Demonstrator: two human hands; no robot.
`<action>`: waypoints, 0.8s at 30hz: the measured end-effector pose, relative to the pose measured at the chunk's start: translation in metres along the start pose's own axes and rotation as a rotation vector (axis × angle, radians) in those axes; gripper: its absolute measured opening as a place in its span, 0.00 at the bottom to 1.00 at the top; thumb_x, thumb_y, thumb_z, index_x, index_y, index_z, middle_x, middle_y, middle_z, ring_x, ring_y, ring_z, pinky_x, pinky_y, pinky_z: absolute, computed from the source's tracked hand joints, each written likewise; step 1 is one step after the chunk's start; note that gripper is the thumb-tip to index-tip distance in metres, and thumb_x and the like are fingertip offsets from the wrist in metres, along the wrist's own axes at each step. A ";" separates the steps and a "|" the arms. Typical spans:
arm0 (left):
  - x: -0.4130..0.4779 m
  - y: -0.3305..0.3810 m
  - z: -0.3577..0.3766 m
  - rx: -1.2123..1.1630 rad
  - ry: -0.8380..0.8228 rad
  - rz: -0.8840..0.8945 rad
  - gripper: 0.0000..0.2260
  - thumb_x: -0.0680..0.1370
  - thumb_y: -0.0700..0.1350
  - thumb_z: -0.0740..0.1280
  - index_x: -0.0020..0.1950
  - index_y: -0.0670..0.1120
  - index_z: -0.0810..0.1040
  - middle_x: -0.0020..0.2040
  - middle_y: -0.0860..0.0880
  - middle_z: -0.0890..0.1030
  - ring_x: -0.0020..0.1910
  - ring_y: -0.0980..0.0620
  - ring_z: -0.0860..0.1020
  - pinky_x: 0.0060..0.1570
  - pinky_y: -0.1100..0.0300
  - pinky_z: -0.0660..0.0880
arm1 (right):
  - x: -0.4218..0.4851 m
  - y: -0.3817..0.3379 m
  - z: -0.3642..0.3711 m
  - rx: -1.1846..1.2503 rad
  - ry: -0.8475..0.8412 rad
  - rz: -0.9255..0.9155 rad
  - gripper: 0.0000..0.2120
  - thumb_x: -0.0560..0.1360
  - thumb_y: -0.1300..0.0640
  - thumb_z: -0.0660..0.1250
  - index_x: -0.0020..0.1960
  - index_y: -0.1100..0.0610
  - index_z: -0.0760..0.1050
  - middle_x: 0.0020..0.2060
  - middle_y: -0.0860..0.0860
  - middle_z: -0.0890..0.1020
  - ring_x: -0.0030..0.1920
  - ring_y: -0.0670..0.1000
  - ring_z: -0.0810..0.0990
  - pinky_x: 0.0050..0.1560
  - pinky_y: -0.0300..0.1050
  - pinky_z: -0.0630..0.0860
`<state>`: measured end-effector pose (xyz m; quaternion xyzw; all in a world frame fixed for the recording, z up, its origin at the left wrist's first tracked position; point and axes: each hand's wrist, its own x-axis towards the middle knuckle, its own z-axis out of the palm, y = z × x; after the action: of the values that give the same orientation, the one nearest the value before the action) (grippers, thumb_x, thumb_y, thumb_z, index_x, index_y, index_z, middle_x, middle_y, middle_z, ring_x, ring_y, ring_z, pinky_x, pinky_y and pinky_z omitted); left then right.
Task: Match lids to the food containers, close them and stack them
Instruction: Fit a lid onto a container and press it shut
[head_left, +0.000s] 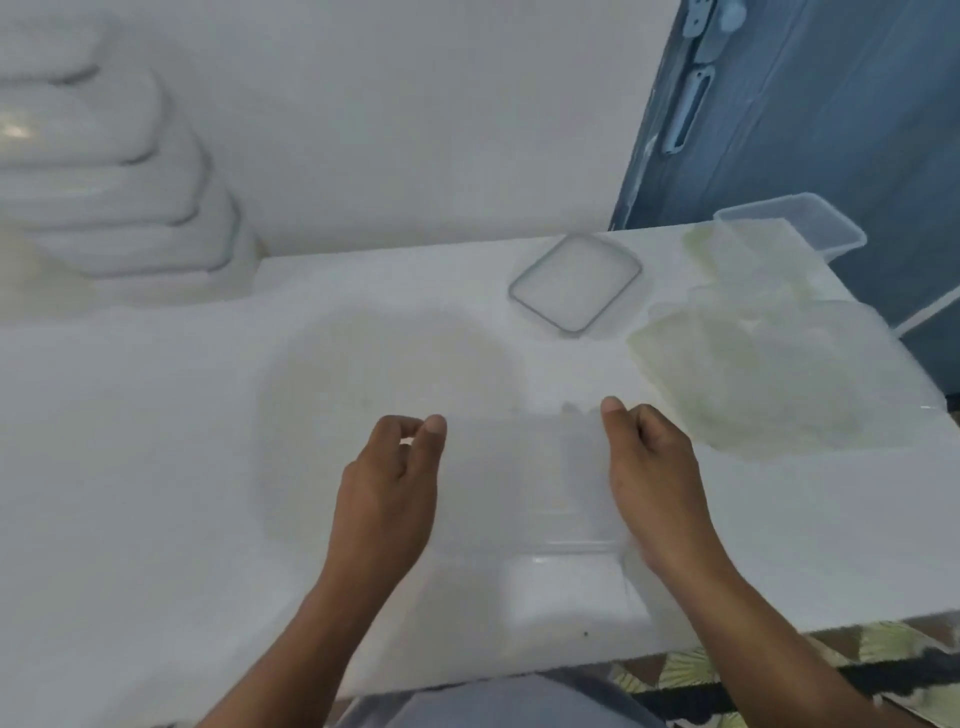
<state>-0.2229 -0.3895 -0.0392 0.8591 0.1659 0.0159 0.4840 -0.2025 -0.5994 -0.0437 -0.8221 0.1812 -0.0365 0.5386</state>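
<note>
Near the front edge of the white table (156, 467), the left hand (389, 483) and right hand (654, 467) are gripping, fingers curled, opposite sides of a blurred clear rectangular plastic container (524, 493). Beyond it, a clear rounded-rectangular lid with a grey rim (575, 283) is lying flat. Pale greenish translucent containers (769, 374) are sitting to the right, and a stack of white closed containers (114, 182) is standing far left.

Both bare forearms enter from 6 o'clock; left forearm (311, 623) runs toward 1 o'clock, right forearm (769, 623) toward 11 o'clock, converging. Left hand (389, 478): palm faces 3 o'clock, fingers curled, thumb tip close to forefinger tip. Right hand (654, 467): palm faces 9 o'clock, thumb straight toward 12 o'clock, fingers curled. Grip on either side not determinable; blur.
</note>
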 end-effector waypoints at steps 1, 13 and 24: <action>0.002 -0.008 -0.012 0.000 0.026 -0.009 0.14 0.83 0.61 0.59 0.48 0.52 0.75 0.30 0.59 0.78 0.33 0.60 0.75 0.37 0.53 0.70 | -0.002 -0.006 0.015 0.000 -0.028 -0.004 0.23 0.82 0.46 0.61 0.35 0.55 0.58 0.23 0.44 0.63 0.27 0.45 0.61 0.30 0.41 0.61; 0.003 -0.031 -0.100 -0.120 0.227 0.174 0.12 0.77 0.59 0.70 0.58 0.60 0.80 0.54 0.63 0.81 0.45 0.60 0.83 0.42 0.48 0.83 | -0.018 -0.069 0.091 0.395 -0.044 0.064 0.19 0.81 0.40 0.62 0.52 0.58 0.76 0.35 0.46 0.78 0.33 0.44 0.75 0.47 0.49 0.77; 0.000 -0.049 -0.103 -0.680 0.190 -0.153 0.14 0.72 0.34 0.72 0.55 0.48 0.81 0.41 0.48 0.81 0.46 0.43 0.82 0.49 0.49 0.79 | -0.031 -0.058 0.077 0.424 -0.221 0.170 0.10 0.74 0.52 0.74 0.46 0.55 0.75 0.36 0.51 0.71 0.41 0.54 0.68 0.46 0.51 0.67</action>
<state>-0.2559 -0.2814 -0.0259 0.6288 0.2592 0.1138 0.7241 -0.1965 -0.5012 -0.0192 -0.6716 0.1778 0.0618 0.7166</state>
